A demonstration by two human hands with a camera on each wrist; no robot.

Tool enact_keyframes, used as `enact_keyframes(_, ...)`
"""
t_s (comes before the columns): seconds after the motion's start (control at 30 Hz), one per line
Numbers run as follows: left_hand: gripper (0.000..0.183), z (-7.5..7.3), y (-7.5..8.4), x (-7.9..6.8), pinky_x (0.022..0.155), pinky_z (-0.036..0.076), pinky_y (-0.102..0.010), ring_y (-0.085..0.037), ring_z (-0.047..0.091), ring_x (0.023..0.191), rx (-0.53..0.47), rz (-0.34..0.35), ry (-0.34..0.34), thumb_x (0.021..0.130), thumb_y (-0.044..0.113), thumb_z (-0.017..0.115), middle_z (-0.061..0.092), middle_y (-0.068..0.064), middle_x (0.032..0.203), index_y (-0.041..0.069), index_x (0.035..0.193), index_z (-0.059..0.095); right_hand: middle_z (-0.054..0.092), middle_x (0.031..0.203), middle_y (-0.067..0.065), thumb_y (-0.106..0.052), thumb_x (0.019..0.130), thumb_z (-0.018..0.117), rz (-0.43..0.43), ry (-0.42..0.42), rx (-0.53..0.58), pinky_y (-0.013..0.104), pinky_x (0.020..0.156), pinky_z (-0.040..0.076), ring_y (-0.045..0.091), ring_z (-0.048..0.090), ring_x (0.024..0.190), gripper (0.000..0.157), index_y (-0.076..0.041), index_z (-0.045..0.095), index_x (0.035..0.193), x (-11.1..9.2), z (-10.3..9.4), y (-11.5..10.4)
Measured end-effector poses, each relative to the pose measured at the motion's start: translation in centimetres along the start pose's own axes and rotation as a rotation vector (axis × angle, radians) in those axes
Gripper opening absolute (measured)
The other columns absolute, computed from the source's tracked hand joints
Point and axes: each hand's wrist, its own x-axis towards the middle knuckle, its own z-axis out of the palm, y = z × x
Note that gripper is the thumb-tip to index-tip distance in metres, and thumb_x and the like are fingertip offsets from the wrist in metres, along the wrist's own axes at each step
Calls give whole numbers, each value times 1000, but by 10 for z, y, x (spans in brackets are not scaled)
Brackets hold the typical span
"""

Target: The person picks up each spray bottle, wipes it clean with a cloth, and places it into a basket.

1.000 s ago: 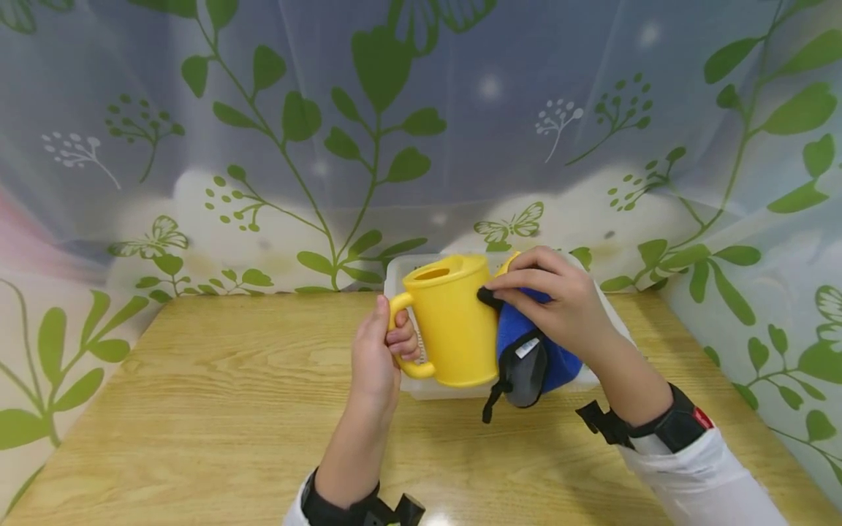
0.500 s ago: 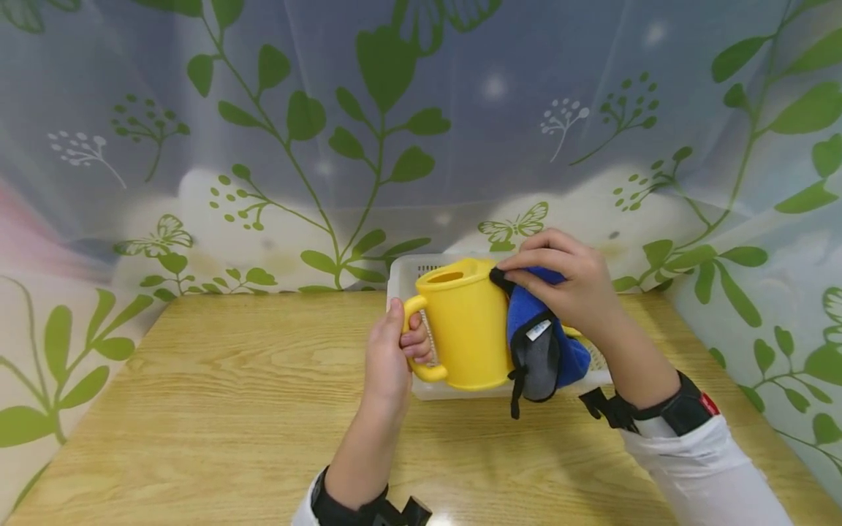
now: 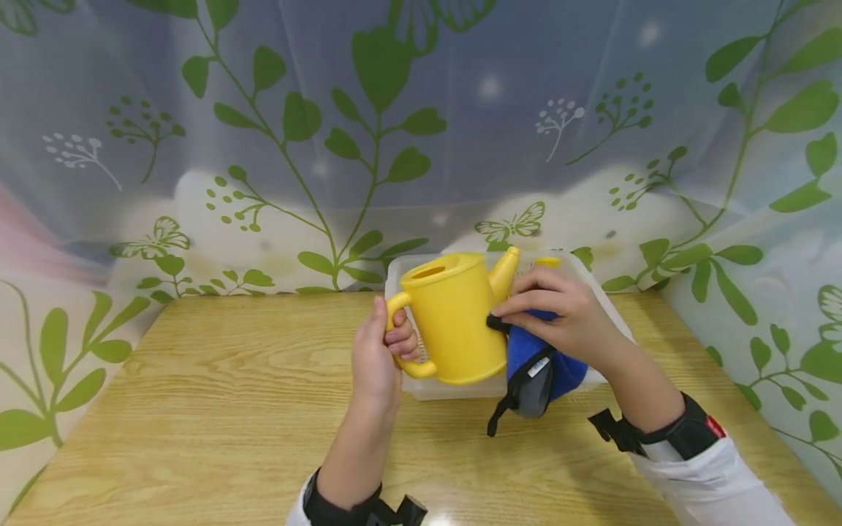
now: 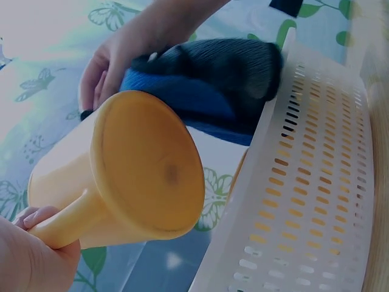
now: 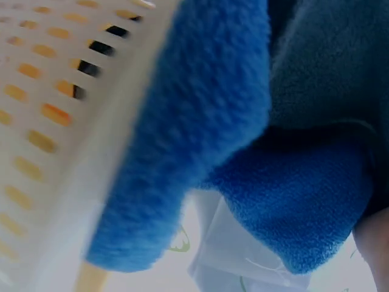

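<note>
A yellow watering can (image 3: 457, 321) is held above a white basket, tilted, with its spout (image 3: 503, 272) pointing up and right. My left hand (image 3: 380, 351) grips its handle (image 4: 67, 222); the round base shows in the left wrist view. In my right hand (image 3: 569, 318), a blue and grey cloth (image 3: 520, 349) with black edging is pinched between fingers and thumb. A black edge of the cloth lies against the can's right side, below the spout. The cloth's lower part hangs over the basket's front, a black loop dangling from it.
The perforated white basket (image 4: 304, 182) stands on the wooden table (image 3: 250, 380), near the back curtain (image 3: 316, 146). Yellow things show through its holes, and a yellow piece (image 3: 547, 261) is visible at its back. Leaf-printed curtain also closes off both sides.
My right hand has moved down the can's side with the cloth. The can has tilted, and its spout, earlier hidden by the hand, now shows. The left hand keeps its grip.
</note>
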Motion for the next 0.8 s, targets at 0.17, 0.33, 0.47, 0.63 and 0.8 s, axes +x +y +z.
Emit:
enact_keyframes(0.17,39,-2,3,1,49,25,-20,-6,24,48,14,40,15,101,33,24,27,7,55,12,71,36,57,85,7,-15,85,64,-66,-42,60,22,65,41,15,48,76,9,-9,69,89,-9,5,-2)
enact_keyframes(0.33,39,-3,4,1,49,25,-20,-7,24,48,23,63,7,101,32,23,27,6,55,11,71,36,56,86,6,-15,87,61,-83,-92,116,20,64,40,13,47,75,11,-9,68,91,-14,3,-7)
enact_keyframes(0.47,40,-2,4,0,49,24,-20,-8,23,48,24,56,-9,101,31,21,26,6,55,11,70,36,55,85,6,-14,86,62,-85,-86,121,20,64,40,13,48,75,10,-8,68,90,-15,2,-8)
enact_keyframes(0.63,40,-2,4,-1,49,24,-20,-8,23,48,30,51,-5,101,31,20,26,6,55,11,71,35,57,84,8,-14,85,63,-72,-30,77,21,64,41,15,48,75,9,-7,68,89,-15,4,-9)
enact_keyframes(0.8,39,-2,3,0,49,25,-20,-7,24,48,32,47,-2,101,31,21,26,6,55,11,71,36,58,84,8,-6,79,69,21,44,19,22,65,42,15,51,77,10,-7,69,89,-13,8,-6)
